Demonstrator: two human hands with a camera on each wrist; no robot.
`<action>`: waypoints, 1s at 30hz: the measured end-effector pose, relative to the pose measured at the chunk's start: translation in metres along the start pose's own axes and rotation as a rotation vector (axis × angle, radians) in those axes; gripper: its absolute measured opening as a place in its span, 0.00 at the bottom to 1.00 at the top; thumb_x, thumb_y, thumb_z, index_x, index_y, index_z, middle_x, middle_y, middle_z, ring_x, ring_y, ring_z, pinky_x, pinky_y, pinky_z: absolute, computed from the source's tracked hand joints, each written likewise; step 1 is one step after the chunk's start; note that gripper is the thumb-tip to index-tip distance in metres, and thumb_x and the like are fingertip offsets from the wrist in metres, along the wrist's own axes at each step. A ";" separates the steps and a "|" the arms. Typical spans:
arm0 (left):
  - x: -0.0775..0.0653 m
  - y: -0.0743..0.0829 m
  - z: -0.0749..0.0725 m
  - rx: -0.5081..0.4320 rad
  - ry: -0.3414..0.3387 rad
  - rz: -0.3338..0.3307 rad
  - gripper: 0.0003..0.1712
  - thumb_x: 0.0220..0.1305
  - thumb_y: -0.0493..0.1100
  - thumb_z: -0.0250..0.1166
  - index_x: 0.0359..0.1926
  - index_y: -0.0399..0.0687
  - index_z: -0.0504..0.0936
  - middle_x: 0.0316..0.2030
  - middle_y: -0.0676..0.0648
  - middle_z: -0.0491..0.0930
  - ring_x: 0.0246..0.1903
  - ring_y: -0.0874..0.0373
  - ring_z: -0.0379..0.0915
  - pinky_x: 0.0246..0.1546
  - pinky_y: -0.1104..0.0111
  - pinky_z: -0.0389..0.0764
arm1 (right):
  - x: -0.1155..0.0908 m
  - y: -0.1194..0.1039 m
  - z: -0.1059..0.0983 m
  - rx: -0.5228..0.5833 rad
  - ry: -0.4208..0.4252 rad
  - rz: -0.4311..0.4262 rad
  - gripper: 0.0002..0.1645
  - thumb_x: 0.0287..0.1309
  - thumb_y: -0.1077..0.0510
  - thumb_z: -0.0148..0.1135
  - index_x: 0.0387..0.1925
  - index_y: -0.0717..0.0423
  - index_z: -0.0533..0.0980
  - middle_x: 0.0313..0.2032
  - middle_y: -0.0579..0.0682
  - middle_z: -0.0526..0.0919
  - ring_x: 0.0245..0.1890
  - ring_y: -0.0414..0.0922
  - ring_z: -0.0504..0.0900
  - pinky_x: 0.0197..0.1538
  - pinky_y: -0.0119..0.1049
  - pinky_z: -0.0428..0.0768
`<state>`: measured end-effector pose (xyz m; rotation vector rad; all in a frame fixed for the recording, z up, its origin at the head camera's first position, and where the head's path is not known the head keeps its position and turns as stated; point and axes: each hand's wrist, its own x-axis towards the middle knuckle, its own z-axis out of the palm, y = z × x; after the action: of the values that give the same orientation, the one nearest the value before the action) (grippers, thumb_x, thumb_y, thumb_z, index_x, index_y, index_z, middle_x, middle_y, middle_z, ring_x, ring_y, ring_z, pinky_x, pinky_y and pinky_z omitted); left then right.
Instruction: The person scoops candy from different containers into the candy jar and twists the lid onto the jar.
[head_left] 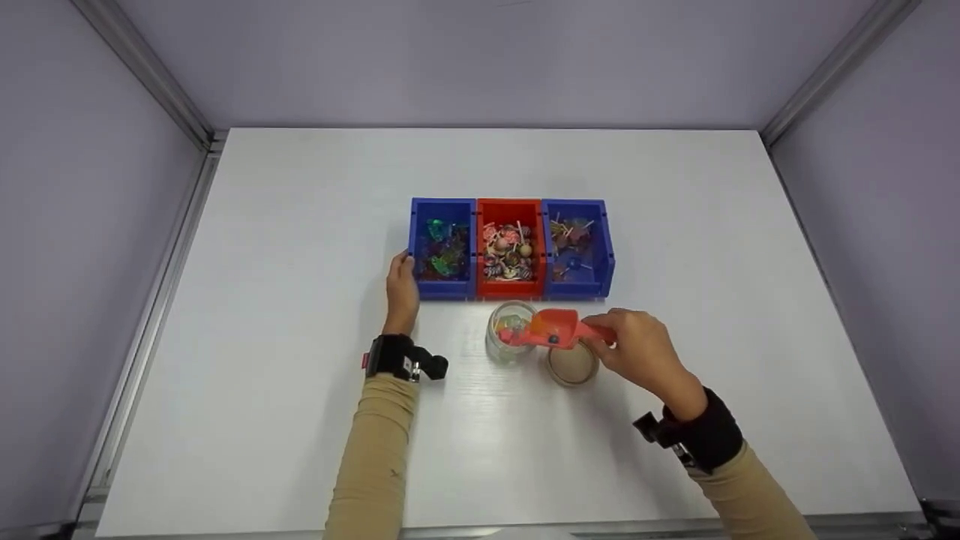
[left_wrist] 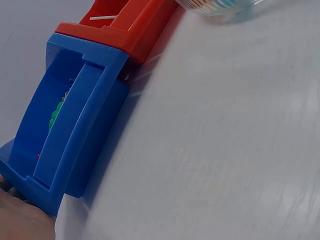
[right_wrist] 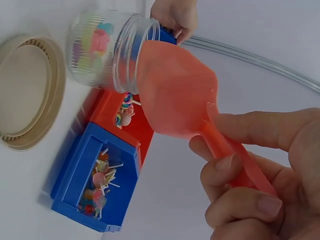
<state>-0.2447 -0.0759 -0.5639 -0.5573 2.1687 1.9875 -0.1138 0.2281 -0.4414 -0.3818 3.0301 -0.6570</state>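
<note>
My right hand (head_left: 637, 349) grips the handle of an orange-red plastic scoop (head_left: 551, 321). The scoop tilts left, its front edge at the mouth of a clear ribbed glass jar (right_wrist: 92, 50). Inside the jar are colourful candies (right_wrist: 100, 41). A small dark ball (head_left: 553, 339) shows against the scoop in the head view. At the outer left side of a blue bin (head_left: 442, 289), my left hand (head_left: 403, 296) touches the wall near the rim; some of its fingers are hidden. That bin contains green and dark translucent pieces (head_left: 444, 262).
Joined to the blue bin are a red bin (head_left: 510, 289) of lollipops and another blue bin (head_left: 604, 277) with several lollipops. A round beige lid (head_left: 571, 365) lies beside the jar, below the scoop. Panels enclose the white table (head_left: 262, 435) at the back and sides.
</note>
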 end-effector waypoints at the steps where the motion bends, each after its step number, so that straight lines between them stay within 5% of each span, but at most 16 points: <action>1: 0.000 0.000 0.000 0.001 0.001 0.000 0.28 0.77 0.49 0.38 0.72 0.43 0.57 0.74 0.42 0.57 0.75 0.49 0.49 0.77 0.58 0.55 | 0.001 -0.002 -0.001 0.002 -0.004 0.003 0.09 0.51 0.62 0.69 0.37 0.58 0.86 0.18 0.50 0.76 0.21 0.40 0.64 0.25 0.30 0.59; 30: -0.001 0.003 -0.002 -0.008 -0.022 0.005 0.28 0.77 0.47 0.37 0.71 0.42 0.58 0.74 0.41 0.57 0.75 0.48 0.49 0.77 0.58 0.54 | -0.004 0.000 -0.003 0.014 -0.022 0.014 0.09 0.52 0.61 0.69 0.35 0.62 0.85 0.28 0.55 0.86 0.23 0.42 0.72 0.27 0.31 0.69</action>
<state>-0.2448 -0.0777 -0.5610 -0.5285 2.1523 1.9964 -0.1100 0.2306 -0.4389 -0.3640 3.0034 -0.6678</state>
